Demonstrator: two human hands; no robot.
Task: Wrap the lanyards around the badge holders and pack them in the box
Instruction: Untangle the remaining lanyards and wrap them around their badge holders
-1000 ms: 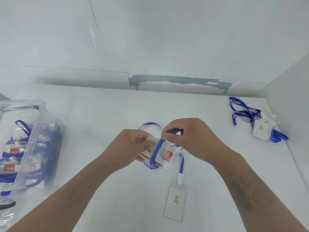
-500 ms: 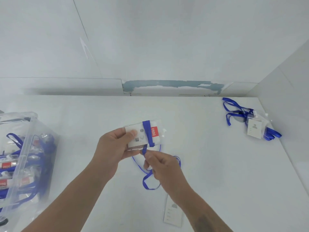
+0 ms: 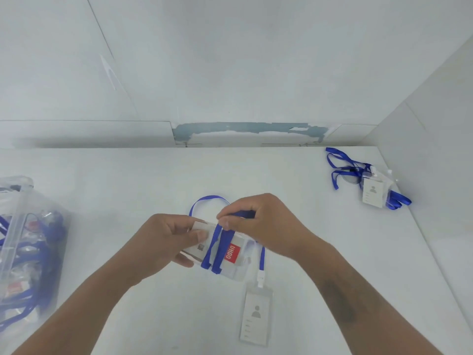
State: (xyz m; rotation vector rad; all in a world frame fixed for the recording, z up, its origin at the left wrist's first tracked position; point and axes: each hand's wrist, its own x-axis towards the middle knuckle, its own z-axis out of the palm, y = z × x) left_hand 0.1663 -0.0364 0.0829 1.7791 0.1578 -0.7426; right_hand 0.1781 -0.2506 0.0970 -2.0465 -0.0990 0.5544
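Note:
My left hand [image 3: 163, 242] grips the left end of a clear badge holder pack [image 3: 231, 254] with a red label, held above the white table. A blue lanyard [image 3: 216, 248] crosses the pack in two turns. My right hand [image 3: 258, 222] pinches the lanyard at the pack's upper edge, and a loop of it arcs behind the hands. The lanyard's other end hangs down to a grey badge card [image 3: 256, 316] lying flat on the table. The clear plastic box [image 3: 23, 252] at the left edge holds several wrapped badge holders.
Another badge holder with a loose blue lanyard [image 3: 372, 185] lies at the back right, near the side wall [image 3: 435, 175]. The white table [image 3: 128, 188] meets a wall at the back.
My right hand rose from below the pack to its upper edge, carrying the lanyard over the front. A second blue turn now lies across the pack.

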